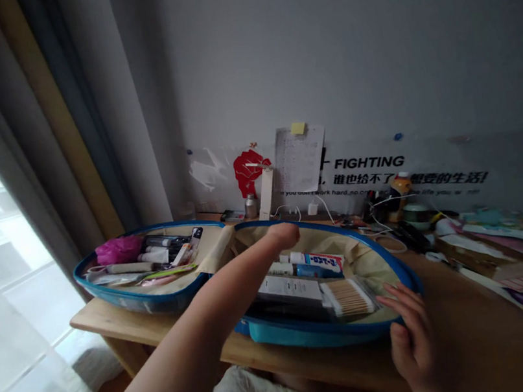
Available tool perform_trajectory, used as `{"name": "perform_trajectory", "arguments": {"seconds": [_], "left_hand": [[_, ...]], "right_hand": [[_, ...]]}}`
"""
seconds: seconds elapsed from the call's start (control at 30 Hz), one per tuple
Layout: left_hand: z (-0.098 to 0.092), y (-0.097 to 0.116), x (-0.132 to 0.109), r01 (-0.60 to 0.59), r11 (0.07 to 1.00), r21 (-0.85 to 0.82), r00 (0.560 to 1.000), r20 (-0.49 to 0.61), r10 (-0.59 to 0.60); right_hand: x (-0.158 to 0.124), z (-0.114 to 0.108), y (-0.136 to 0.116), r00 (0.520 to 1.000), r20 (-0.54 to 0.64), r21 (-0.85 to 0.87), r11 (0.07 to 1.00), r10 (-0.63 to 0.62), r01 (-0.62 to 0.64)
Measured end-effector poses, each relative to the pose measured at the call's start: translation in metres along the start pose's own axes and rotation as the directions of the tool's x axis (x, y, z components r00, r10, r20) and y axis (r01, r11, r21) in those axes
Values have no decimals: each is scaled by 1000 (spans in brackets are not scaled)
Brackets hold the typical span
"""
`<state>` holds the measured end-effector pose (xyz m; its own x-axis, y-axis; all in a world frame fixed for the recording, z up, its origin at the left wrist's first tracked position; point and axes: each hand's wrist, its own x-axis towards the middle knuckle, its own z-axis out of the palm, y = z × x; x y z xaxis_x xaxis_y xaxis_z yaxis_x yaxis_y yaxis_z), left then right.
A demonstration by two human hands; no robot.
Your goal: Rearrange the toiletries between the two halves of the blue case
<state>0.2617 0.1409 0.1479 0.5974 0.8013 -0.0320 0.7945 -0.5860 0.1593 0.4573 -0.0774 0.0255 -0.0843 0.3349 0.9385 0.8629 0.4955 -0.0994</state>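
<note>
A blue-rimmed, beige-lined zip case (382, 247) lies spread open on a wooden table. My left hand (287, 234) is stretched over the far side of its right half, fingers hidden from me. My right hand (412, 331) rests at the near right rim, fingers extended over the edge and thumb apart. Beside those fingers lies a clear pack of cotton swabs (348, 296). A grey-white box (291, 288), a red, white and blue toothpaste tube (317, 259) and a blue tube (316, 271) are in the same half.
In the case's left half sit a magenta bundle (119, 250) and several tubes (154, 256). A white desk lamp (267, 193) and a small bottle (250, 206) stand behind. Papers, cables and an orange-capped bottle (400, 185) crowd the table's right side. A curtained window is at left.
</note>
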Motion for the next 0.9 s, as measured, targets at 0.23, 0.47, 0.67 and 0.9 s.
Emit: {"name": "perform_trajectory", "arguments": {"seconds": [0.23,0.47,0.67,0.9], "left_hand": [[-52,-116,-64,336,941,40,928,-183,-324],[-46,-229,-144,602,789,121,797,-35,-603],[-21,-258,-167,600,787,145,778,122,-616],[-14,-263,-159,594,795,121,769,203,-606]], "right_hand": [[-2,1,4,1000,-11,-2,1000,4,-4],[-4,2,5,1000,-11,-14,1000,-1,1],[-4,2,8,1000,-4,-14,1000,-24,24],[-4,3,8,999,-25,5,999,-31,31]]}}
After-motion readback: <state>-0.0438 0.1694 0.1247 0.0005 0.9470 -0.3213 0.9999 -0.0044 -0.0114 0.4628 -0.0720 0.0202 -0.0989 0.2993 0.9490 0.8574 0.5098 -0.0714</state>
